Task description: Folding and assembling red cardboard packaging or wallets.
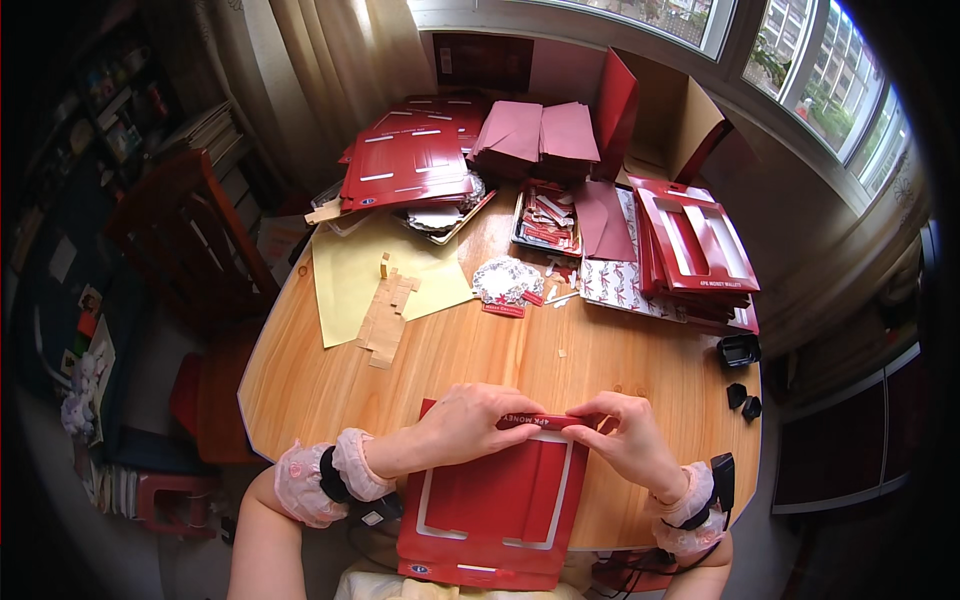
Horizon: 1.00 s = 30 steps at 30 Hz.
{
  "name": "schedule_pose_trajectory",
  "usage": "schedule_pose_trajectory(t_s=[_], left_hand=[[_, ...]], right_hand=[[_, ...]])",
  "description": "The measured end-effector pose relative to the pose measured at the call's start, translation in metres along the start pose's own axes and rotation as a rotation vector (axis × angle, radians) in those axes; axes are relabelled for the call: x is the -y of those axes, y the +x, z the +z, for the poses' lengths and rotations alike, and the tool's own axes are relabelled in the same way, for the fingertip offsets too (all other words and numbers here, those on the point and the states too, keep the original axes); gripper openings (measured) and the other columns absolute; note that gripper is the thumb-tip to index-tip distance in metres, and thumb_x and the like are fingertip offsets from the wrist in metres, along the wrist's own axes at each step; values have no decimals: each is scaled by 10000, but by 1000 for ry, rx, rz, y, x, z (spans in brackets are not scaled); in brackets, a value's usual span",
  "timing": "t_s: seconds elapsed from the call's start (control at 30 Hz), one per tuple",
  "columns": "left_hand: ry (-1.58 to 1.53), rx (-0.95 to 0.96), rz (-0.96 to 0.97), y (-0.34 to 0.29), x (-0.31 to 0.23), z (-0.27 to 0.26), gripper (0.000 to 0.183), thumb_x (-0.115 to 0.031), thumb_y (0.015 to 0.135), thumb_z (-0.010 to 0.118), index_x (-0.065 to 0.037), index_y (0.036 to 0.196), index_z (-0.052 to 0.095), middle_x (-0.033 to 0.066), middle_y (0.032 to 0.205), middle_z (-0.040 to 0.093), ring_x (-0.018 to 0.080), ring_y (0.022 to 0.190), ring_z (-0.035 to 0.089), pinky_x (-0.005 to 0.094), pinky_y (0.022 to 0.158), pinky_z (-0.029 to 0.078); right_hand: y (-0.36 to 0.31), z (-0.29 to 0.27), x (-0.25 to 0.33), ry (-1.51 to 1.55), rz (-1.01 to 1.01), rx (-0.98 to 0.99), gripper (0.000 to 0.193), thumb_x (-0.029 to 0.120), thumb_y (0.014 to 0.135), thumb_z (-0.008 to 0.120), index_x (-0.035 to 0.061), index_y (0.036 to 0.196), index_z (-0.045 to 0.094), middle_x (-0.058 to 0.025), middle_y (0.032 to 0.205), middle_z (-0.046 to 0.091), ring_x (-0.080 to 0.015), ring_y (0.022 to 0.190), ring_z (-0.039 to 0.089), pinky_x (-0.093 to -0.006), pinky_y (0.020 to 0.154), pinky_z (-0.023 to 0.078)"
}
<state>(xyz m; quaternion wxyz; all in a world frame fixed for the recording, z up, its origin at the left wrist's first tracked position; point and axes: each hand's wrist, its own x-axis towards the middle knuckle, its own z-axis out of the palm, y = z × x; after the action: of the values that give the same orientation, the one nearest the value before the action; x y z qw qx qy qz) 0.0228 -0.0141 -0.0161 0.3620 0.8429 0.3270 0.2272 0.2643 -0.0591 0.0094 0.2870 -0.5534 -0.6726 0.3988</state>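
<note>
A flat red printed cardboard sleeve (pixel 497 500) with white cut-out lines lies at the table's near edge, its lower end over my lap. Its far edge is folded up into a narrow strip. My left hand (pixel 470 425) pinches that strip from the left, thumb below and fingers above. At the strip's right end, my right hand (pixel 625 432) closes thumb and fingertips on the same folded edge. Both wrists wear frilly pink cuffs with black bands. Part of the sleeve's upper left is covered by my left hand.
Red sleeves are stacked at the back left (pixel 410 165) and right (pixel 700 240). Pink envelopes (pixel 535 135) sit between them, behind a tray of red scraps (pixel 546 218). Yellow paper (pixel 340 270) with tape pieces, a floral cutout (pixel 507 281) and black parts (pixel 740 350) lie around.
</note>
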Motion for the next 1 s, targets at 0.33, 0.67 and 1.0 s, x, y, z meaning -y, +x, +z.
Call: schedule_pose_trajectory(t_s=[0.33,0.67,1.0], left_hand=[[-22,22,3,0,-4,-4,240,-255,903,701,-98,1080,739,89,953,725,267,868,700,353,741,545],[-75,28,-21,0,7,4,259,-269,910,690,-106,1104,744,94,991,734,274,900,702,365,777,547],[-164,-21,-111,3,11,6,196,-256,905,721,-91,989,784,111,856,747,266,751,710,342,679,544]], right_hand=[[1,2,-9,133,-19,14,125,81,853,762,-10,939,761,-66,776,681,-99,697,610,-249,624,485],[6,23,-25,446,27,2,116,29,900,706,-48,974,752,-64,861,733,-93,784,669,-218,708,529],[9,28,-22,389,-13,-14,99,23,897,706,-38,959,754,-62,864,737,-90,789,672,-221,705,533]])
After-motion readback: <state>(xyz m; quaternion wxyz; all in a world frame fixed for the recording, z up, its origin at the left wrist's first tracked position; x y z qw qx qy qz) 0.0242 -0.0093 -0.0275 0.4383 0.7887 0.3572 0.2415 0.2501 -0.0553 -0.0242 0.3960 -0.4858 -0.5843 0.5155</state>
